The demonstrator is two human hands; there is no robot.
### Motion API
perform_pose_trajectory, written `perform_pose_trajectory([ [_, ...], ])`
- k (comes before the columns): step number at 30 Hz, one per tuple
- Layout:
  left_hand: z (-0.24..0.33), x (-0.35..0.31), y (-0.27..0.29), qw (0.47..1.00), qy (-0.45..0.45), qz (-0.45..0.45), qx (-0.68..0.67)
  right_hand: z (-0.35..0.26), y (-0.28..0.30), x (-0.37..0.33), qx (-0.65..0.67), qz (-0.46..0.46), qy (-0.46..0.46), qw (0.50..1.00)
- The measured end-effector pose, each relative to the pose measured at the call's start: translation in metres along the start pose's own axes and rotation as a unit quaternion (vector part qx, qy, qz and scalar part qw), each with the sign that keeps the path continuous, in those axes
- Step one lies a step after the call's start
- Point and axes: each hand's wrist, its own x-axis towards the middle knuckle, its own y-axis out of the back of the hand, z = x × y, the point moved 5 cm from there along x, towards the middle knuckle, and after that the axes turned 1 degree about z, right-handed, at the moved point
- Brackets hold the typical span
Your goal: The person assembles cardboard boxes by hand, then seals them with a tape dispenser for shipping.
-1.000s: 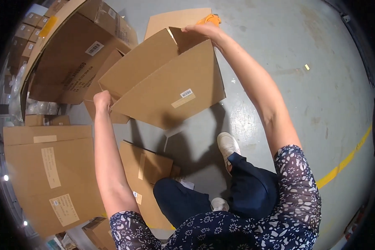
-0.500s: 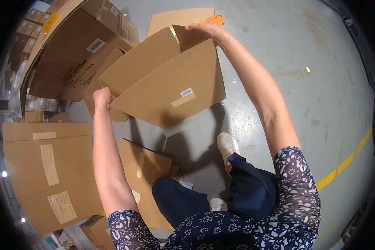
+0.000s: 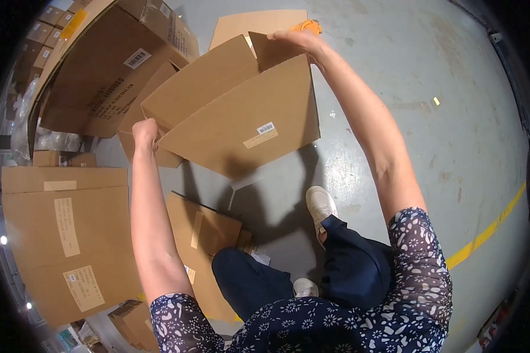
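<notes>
Between my hands is an open brown cardboard box (image 3: 241,120), tilted, its long side toward me. That side bears a small white barcode label (image 3: 266,127) and a pale tan label. My left hand (image 3: 145,134) is closed on the box's left end, the fingers curled around its edge. At the far right end, my right hand (image 3: 300,42) grips the upper edge of the box; its thumb side and some fingertips are hidden. An orange object (image 3: 310,26) shows just beyond my right hand, its kind unclear. The inside bottom of the box is out of sight.
A large open carton (image 3: 94,88) stands at the upper left, with clear plastic wrap below it. A labelled carton (image 3: 35,217) is at the left. Flattened cardboard (image 3: 203,235) lies by my legs. Another carton (image 3: 229,28) is behind. A yellow line (image 3: 483,235) crosses the grey floor.
</notes>
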Motion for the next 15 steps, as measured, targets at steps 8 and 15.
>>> perform_pose_trajectory([
  [8, -0.002, -0.001, 0.005, 1.000, 0.006, 0.002, -0.008, 0.001, -0.001, 0.003, -0.026, 0.027, -0.020, 0.999],
  [15, -0.006, -0.002, 0.007, 0.999, 0.004, 0.010, -0.043, 0.003, -0.001, 0.000, -0.008, 0.022, -0.006, 1.000],
])
